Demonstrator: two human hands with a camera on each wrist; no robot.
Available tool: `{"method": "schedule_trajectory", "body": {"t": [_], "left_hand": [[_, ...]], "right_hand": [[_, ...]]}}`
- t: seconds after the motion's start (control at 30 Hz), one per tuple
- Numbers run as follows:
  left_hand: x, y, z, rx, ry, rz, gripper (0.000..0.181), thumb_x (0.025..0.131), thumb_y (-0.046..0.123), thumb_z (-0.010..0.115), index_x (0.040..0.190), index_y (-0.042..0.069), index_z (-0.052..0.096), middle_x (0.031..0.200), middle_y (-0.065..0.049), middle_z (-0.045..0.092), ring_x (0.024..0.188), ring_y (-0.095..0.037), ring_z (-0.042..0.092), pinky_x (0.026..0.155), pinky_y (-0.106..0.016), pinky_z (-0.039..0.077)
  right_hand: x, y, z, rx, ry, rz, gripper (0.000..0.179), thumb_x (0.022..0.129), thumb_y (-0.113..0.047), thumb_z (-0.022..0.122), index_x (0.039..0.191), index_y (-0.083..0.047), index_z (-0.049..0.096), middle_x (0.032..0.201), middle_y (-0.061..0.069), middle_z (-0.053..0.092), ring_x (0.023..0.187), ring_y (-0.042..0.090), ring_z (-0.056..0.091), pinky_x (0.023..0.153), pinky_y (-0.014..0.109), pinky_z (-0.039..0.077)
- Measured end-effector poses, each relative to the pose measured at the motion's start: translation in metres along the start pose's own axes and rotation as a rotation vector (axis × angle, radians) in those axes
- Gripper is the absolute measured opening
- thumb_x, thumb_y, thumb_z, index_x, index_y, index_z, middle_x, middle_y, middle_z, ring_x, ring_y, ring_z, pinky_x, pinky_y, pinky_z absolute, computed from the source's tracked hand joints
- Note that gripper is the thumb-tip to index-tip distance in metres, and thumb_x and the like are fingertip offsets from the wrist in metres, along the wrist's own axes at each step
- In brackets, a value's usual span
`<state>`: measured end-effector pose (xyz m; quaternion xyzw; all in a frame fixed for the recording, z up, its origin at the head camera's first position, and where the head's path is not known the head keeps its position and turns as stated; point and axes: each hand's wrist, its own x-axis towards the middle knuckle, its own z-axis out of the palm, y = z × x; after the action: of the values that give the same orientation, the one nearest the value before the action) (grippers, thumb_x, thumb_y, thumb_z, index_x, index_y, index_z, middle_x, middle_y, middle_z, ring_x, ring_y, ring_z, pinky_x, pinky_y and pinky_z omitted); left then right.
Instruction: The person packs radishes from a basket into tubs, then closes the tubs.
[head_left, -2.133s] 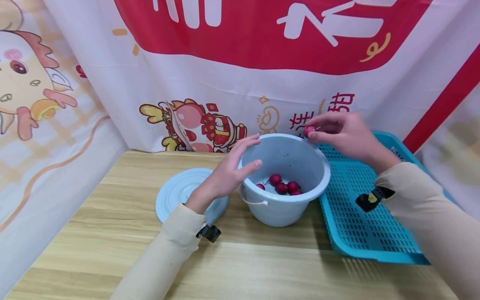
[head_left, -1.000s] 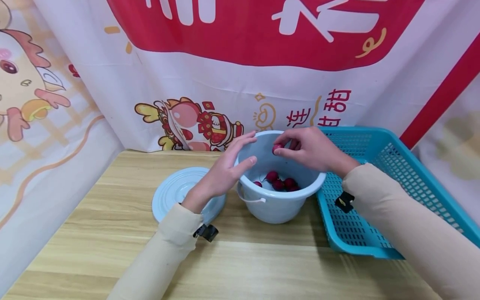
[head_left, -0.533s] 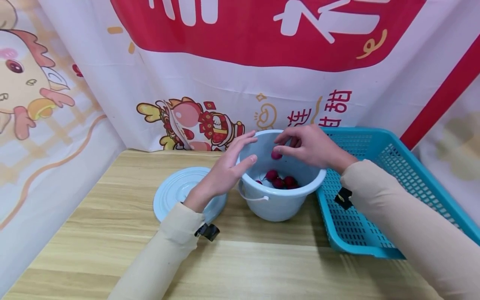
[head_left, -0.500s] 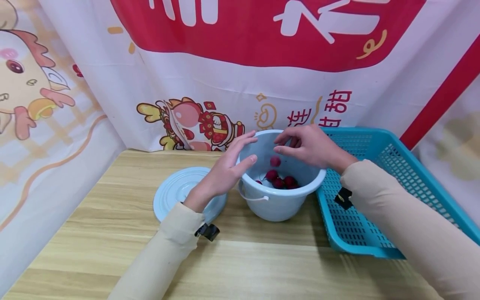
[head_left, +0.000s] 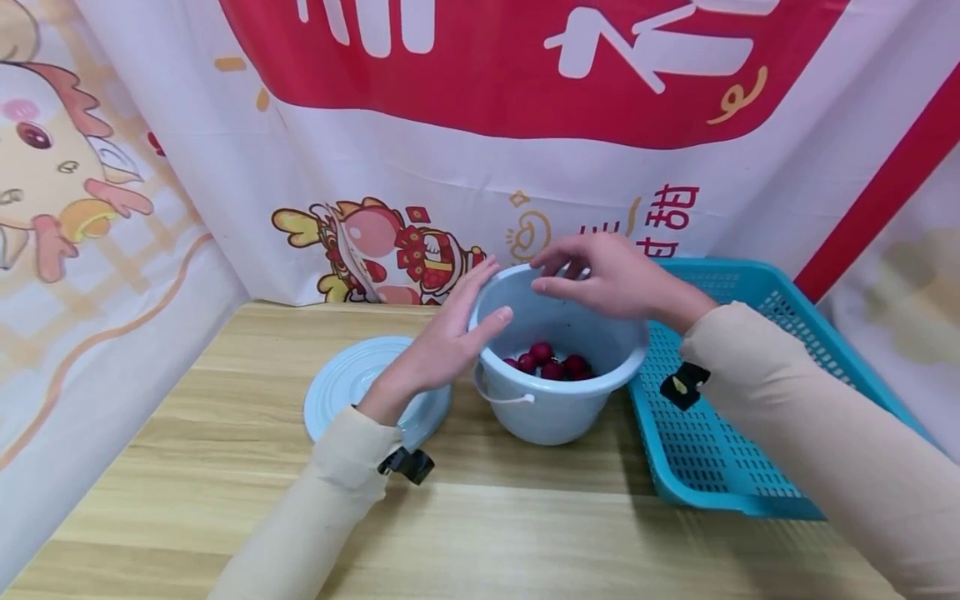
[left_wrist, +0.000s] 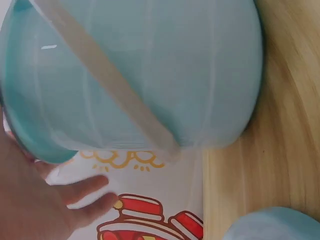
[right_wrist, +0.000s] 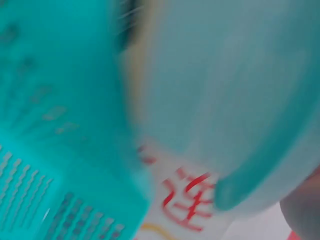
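A light blue bucket [head_left: 551,421] stands upright on the wooden table, with several red radishes [head_left: 552,370] on its floor. My left hand [head_left: 442,342] rests at the bucket's left rim, its fingers straight and the thumb over the edge. Those extended fingers show beside the bucket [left_wrist: 150,60] in the left wrist view. Above the bucket's mouth hovers my right hand [head_left: 607,279], fingers loosely bent, nothing between them and the thumb. In the blurred right wrist view, only a bit of that hand [right_wrist: 305,205] shows by the bucket rim.
A turquoise perforated basket [head_left: 705,454] stands right of the bucket, partly behind my right forearm. A round light blue lid [head_left: 337,387] lies to the left, under my left forearm. The bucket's white handle [head_left: 513,400] hangs at its near left side. A printed cloth [head_left: 420,142] hangs behind.
My right hand has come left from above the basket with a radish and let it drop into the bucket. Since then it has shifted slightly left. My left hand stays at the rim.
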<state>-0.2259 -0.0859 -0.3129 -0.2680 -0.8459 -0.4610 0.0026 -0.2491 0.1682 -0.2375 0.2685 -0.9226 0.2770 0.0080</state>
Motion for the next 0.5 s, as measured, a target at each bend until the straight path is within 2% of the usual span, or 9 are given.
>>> {"method": "schedule_trajectory", "body": {"t": [0.13, 0.23, 0.37, 0.43, 0.5], "left_hand": [[-0.010, 0.001, -0.017, -0.025, 0.058, -0.053, 0.070, 0.110, 0.051, 0.044, 0.171, 0.027, 0.017, 0.180, 0.004, 0.012, 0.167, -0.022, 0.013, 0.132, -0.063, 0.020], [-0.023, -0.003, -0.034, -0.053, 0.112, -0.083, 0.067, 0.112, 0.049, 0.040, 0.171, 0.026, 0.019, 0.178, -0.002, 0.019, 0.165, -0.027, 0.019, 0.132, -0.064, 0.021], [-0.040, -0.015, -0.057, -0.102, 0.184, -0.135, 0.066, 0.112, 0.050, 0.036, 0.170, 0.021, 0.022, 0.174, -0.013, 0.027, 0.160, -0.035, 0.029, 0.130, -0.066, 0.023], [-0.050, -0.020, -0.067, -0.126, 0.218, -0.178, 0.067, 0.112, 0.051, 0.035, 0.170, 0.018, 0.022, 0.171, -0.015, 0.030, 0.160, -0.036, 0.028, 0.131, -0.067, 0.019], [-0.060, -0.024, -0.076, -0.147, 0.247, -0.229, 0.068, 0.112, 0.052, 0.033, 0.169, 0.016, 0.022, 0.175, -0.013, 0.025, 0.162, -0.036, 0.022, 0.131, -0.068, 0.015]], "right_hand": [[0.007, -0.025, -0.001, 0.089, 0.025, 0.017, 0.053, 0.096, -0.036, 0.077, 0.144, -0.018, 0.064, 0.134, 0.006, 0.072, 0.116, 0.025, 0.071, 0.093, 0.047, 0.065], [0.013, -0.045, 0.005, 0.142, 0.038, 0.028, 0.056, 0.098, -0.037, 0.075, 0.148, -0.019, 0.060, 0.140, 0.006, 0.069, 0.121, 0.025, 0.069, 0.096, 0.047, 0.064], [0.018, -0.070, 0.018, 0.161, 0.053, 0.044, 0.060, 0.099, -0.042, 0.072, 0.152, -0.020, 0.056, 0.143, 0.005, 0.067, 0.125, 0.024, 0.067, 0.100, 0.046, 0.063], [0.019, -0.082, 0.025, 0.160, 0.051, 0.048, 0.061, 0.099, -0.044, 0.071, 0.153, -0.021, 0.054, 0.144, 0.004, 0.066, 0.126, 0.023, 0.066, 0.101, 0.045, 0.062], [0.021, -0.094, 0.033, 0.160, 0.048, 0.052, 0.063, 0.100, -0.045, 0.071, 0.155, -0.021, 0.052, 0.146, 0.003, 0.065, 0.126, 0.021, 0.065, 0.101, 0.043, 0.061]]}}
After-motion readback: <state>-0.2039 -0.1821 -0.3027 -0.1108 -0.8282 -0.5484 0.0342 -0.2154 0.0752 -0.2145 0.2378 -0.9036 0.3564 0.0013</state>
